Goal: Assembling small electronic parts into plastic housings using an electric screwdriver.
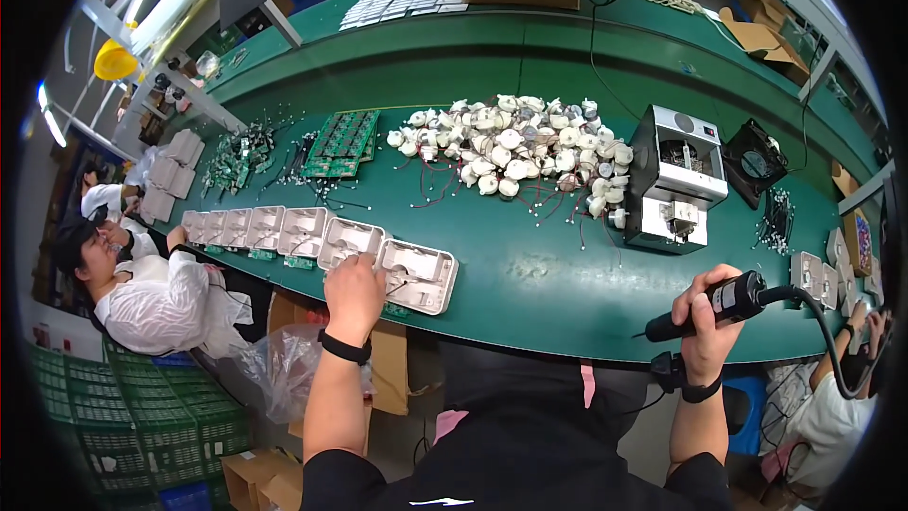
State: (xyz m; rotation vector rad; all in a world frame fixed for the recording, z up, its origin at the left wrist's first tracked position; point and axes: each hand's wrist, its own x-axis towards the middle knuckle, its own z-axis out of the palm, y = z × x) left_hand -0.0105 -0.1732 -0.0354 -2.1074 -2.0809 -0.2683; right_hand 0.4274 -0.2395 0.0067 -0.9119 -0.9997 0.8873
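My right hand [705,322] is wrapped round a black electric screwdriver [733,301], its tip pointing left over the table's front edge and its cable curving off to the right. My left hand [355,295] lies at the near end of a row of white plastic housings, fingers bent down onto the near corner of one housing [352,229]. Right beside it is the nearest housing [435,293], with wires and small parts inside. The left fingertips are partly hidden. Black bands circle both wrists; a cable hangs from the right one.
Behind lie a heap of white motors [515,137] with wires, stacked green circuit boards [342,142] and loose boards [241,156]. A grey-and-black machine [676,180] stands right of the heap. Co-workers sit at left [170,293] and right [832,416]. More housings [809,276] sit far right.
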